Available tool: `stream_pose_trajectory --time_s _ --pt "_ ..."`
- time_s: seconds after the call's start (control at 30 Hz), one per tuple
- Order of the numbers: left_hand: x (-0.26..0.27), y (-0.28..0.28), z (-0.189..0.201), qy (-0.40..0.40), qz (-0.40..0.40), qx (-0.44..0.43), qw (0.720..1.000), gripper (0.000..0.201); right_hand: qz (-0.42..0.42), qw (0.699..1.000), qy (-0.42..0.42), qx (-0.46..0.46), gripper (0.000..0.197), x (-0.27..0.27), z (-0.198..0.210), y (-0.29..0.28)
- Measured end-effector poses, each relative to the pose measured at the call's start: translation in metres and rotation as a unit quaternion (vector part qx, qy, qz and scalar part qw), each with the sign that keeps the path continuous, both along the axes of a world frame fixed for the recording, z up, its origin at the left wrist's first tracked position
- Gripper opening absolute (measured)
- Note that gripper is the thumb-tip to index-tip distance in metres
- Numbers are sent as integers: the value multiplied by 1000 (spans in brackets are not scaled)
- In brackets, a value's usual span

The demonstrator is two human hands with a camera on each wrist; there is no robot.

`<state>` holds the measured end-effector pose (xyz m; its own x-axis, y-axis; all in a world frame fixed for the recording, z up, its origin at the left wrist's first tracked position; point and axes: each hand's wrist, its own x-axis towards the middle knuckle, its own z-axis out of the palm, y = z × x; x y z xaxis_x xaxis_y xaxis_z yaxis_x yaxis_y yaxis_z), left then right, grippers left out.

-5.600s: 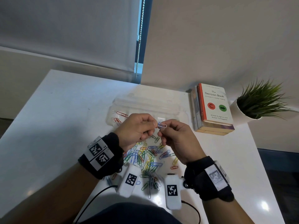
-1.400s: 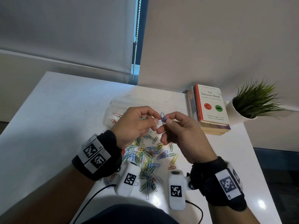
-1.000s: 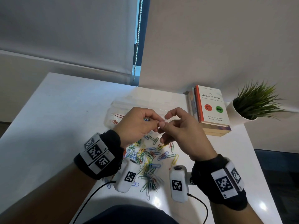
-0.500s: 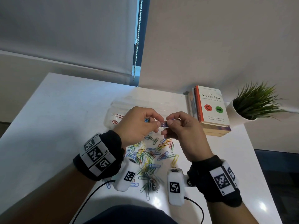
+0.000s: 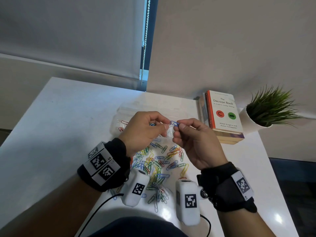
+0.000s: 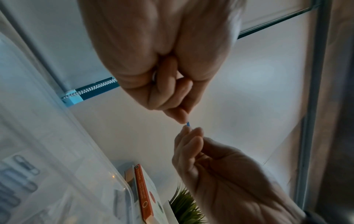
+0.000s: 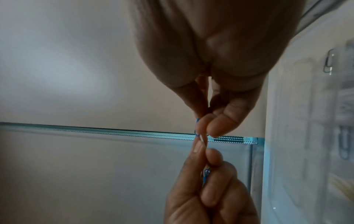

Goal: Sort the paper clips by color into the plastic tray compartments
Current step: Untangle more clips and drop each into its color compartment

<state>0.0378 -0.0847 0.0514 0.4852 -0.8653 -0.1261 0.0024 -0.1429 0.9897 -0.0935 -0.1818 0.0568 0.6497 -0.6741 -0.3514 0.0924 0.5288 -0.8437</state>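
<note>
Both hands met above the plastic tray, pinching a blue paper clip between them: the right hand held its right end between thumb and forefinger, the left hand its left end, with more blue clips tucked in its curled fingers. Red clips lay in the tray's left compartment. The mixed pile sat nearer. At far right, "The Decision Book" topped a stack beside a potted plant.
</note>
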Motion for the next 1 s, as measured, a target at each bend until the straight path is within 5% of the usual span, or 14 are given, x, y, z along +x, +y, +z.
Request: stream_pose_trajectory --time_s 0.5,0.77,1.0 --pt "12 7 -17 -10 30 35 999 3 -19 997 35 -66 12 4 -12 -12" --pt "34 31 -35 45 85 83 992 14 50 901 275 -333 9 10 -34 -22" --pt "33 30 -36 102 66 69 990 17 114 853 337 -381 6 45 -43 -22"
